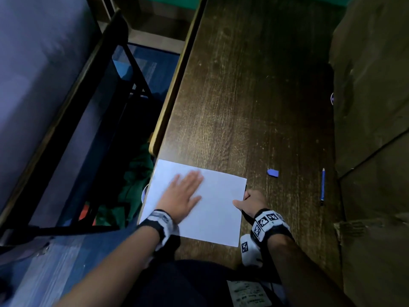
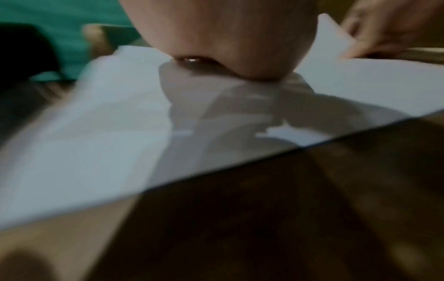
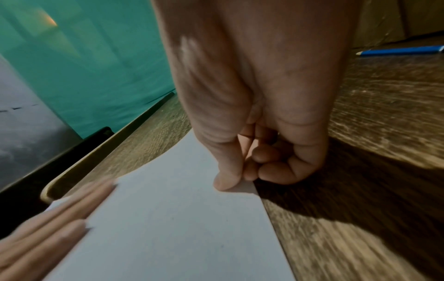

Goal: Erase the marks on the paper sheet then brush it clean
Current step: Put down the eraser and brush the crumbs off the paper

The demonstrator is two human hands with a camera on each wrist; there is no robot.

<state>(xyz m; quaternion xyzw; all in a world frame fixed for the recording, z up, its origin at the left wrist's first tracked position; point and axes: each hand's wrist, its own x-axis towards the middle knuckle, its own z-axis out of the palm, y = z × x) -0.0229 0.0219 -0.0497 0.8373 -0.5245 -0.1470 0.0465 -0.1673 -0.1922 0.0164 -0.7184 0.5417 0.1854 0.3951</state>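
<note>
Paper (image 1: 210, 207) lies flat at the desk's (image 1: 254, 96) near left corner, its left edge at the desk's rim. Left hand (image 1: 183, 193) flat on the sheet, fingers (image 1: 194, 176) straight and close together, blurred, pointing to one o'clock. Right hand (image 1: 252, 201) at the paper's right edge, thumb pressed on the sheet, other fingers (image 3: 278, 169) curled beside it on the wood. Eraser (image 1: 272, 173) sits at two o'clock from the paper, pencil (image 1: 323, 187) further right, both apart from the hands.

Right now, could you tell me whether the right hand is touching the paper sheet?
Touching. The right wrist view shows the right hand pinching the edge of the paper sheet, its thumb pressed on top.
</note>
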